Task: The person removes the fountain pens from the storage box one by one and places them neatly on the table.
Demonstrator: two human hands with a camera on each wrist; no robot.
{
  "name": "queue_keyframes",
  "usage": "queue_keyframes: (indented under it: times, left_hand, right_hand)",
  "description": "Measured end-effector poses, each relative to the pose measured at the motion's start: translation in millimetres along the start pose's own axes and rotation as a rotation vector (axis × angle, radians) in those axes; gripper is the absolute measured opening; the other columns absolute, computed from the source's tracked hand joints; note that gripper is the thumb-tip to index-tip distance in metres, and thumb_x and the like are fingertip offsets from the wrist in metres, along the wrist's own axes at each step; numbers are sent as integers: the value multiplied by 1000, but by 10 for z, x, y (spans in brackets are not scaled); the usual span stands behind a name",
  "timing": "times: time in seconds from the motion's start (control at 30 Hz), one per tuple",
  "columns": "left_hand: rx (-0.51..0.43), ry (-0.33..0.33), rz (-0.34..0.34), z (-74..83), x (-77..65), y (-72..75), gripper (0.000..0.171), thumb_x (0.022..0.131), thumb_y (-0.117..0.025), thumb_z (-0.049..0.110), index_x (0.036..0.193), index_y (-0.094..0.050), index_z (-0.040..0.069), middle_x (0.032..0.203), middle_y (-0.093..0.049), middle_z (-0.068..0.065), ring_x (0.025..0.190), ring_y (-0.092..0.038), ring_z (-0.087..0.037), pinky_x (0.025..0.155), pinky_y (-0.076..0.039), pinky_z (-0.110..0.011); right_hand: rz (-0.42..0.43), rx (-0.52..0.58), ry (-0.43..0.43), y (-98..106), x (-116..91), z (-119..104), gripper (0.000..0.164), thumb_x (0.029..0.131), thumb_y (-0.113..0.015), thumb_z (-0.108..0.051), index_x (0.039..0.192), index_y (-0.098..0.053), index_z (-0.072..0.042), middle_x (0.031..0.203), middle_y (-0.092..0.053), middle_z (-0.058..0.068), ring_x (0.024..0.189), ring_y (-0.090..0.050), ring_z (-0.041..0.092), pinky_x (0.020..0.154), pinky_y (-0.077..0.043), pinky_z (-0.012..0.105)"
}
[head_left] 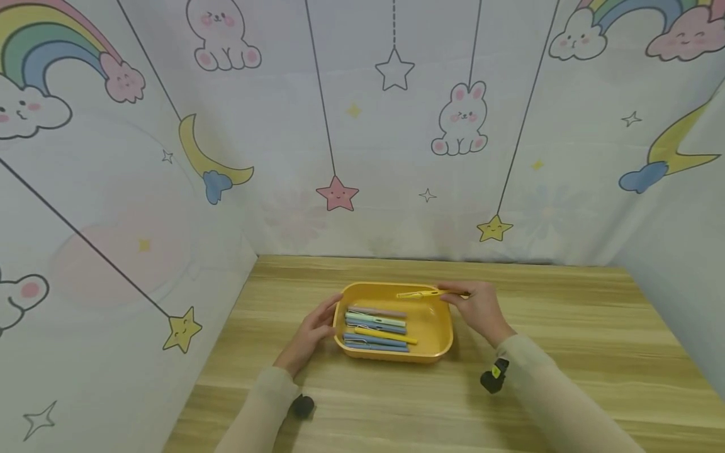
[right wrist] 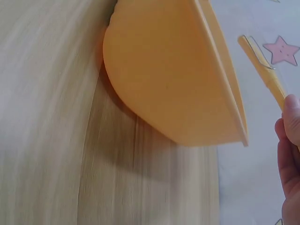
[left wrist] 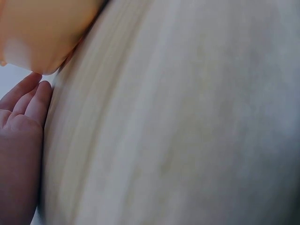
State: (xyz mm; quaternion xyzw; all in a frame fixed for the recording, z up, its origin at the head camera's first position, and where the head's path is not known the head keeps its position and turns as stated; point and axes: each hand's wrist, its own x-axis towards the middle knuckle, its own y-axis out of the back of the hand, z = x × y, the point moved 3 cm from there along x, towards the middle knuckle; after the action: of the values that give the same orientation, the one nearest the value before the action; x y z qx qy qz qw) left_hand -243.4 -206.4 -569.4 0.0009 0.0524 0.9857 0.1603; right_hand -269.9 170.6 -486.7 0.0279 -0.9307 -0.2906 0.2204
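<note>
A yellow plastic basin (head_left: pixel 433 327) stands on the table in the head view. Inside it, towards the left, lie several pens: blue ones (head_left: pixel 376 345), a yellow pen (head_left: pixel 387 337), a pale green pen (head_left: pixel 376 319) and a pinkish one (head_left: pixel 378 311). My right hand (head_left: pixel 480 308) pinches another yellow pen (head_left: pixel 418 294) above the basin's far right rim, its clip end pointing left. That held pen (right wrist: pixel 262 65) also shows in the right wrist view, raised above the rim. At the basin's left side, my left hand (head_left: pixel 310 332) touches the wall with extended fingers (left wrist: pixel 38 101).
The wood-grain table (head_left: pixel 566 352) extends around the basin. A pale cloth backdrop (head_left: pixel 396 151) printed with stars and rabbits rises behind it, with more cloth at the left and right. Small black cameras (head_left: pixel 494 377) sit at both wrists.
</note>
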Motion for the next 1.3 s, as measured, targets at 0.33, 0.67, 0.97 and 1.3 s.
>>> queue_keyframes:
  times: [0.33,0.67,0.97,1.3]
  left_hand:
    - [5,-2,2,9,0,-7,74,95,-57,1,161,-42,30,169,-35,-9,155,-35,-33,127,-23,-52]
    - [17,-49,-20,12,10,-8,74,97,-56,-2,162,-41,28,168,-38,-8,154,-37,-29,123,-32,-35]
    - [20,-47,-20,33,18,-12,73,97,-56,-1,162,-41,29,168,-38,-8,154,-37,-29,124,-30,-41]
    - [14,-52,-19,21,14,-11,73,97,-57,-1,162,-41,28,168,-38,-9,154,-36,-31,125,-26,-50]
  right_hand:
    - [38,59,-22,251,-102,211,26,90,-80,-3,115,-83,-11,109,-81,6,96,-78,17,75,-59,17]
    - [94,130,-12,496,-190,354,27,89,-77,7,116,-79,1,111,-78,19,95,-71,-8,77,-58,15]
    - [89,109,-82,698,-277,673,26,92,-77,0,118,-81,-6,113,-78,18,93,-72,-6,66,-59,21]
    - [90,25,-116,810,-406,953,25,91,-78,2,116,-80,0,111,-78,20,81,-68,-6,60,-52,15]
